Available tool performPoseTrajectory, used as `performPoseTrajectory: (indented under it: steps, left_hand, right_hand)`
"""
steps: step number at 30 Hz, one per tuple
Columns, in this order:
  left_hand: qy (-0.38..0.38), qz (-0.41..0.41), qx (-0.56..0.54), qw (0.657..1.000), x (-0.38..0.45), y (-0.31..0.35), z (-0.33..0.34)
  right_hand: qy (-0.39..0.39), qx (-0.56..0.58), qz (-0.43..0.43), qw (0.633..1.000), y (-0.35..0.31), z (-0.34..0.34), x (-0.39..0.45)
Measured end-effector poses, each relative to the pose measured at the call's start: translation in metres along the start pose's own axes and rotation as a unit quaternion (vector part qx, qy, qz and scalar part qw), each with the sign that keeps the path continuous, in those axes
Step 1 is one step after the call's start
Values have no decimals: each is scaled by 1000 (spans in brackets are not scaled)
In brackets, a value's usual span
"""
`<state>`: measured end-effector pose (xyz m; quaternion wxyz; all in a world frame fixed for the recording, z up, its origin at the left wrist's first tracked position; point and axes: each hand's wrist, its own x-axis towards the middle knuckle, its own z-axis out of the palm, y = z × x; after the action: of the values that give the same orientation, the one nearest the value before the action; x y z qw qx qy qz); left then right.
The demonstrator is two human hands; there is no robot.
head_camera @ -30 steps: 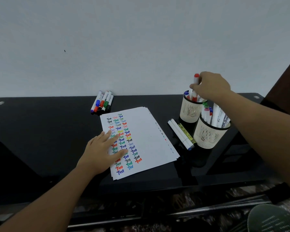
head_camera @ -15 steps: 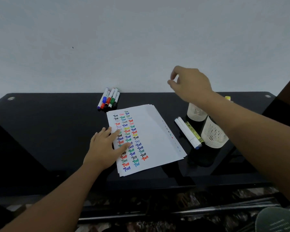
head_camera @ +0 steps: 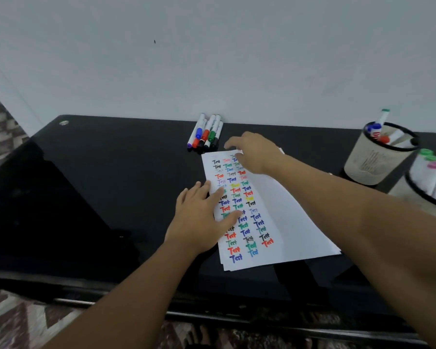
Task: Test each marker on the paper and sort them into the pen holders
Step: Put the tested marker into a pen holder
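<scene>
Right hand (head_camera: 256, 153) moved off holders to paper (head_camera: 287, 217) | fingertips blurred

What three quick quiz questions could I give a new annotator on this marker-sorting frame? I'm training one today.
1. True or false: the left hand rests flat on the paper.
2. Multiple choice: the right hand is (A) gripping a marker inside a pen holder, (B) empty, reaching toward the loose markers near the wall, (C) writing on the paper.
3. Fill in: the word written again and again on the paper is ____.

Key
1. True; its fingers lie straight on the sheet's left edge.
2. B; it is empty, fingers just short of the markers, far from the pen holders.
3. Test.
</scene>
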<state>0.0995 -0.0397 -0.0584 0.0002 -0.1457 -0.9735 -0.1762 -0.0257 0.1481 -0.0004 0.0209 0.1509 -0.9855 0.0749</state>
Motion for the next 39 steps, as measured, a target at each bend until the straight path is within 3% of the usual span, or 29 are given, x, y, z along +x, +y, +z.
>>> performPoseTrajectory:
  steps: [14,21,29,32,35,39]
  left_hand:
    - [12,11,15,1000,1,-2,2]
    - [16,12,13,1000,1,-2,1]
    - [20,12,5,1000,2,-2,1]
    - [22,8,-1,1000,2,-1,0]
    - [30,9,-12,999,0,-1,0]
    - [38,19,-23,999,1,-1,3]
  right_hand:
    - [34,-119,-74,989,-5,30,63]
    - [149,-210,-151,954,7,18,52]
    - [178,-65,-123,974,-5,-14,-5]
    - [137,6,-99,986,-10,-10,-43]
    - [47,75,-50,995,-6,3,-81]
    - [10,22,-12,1000,5,10,-121]
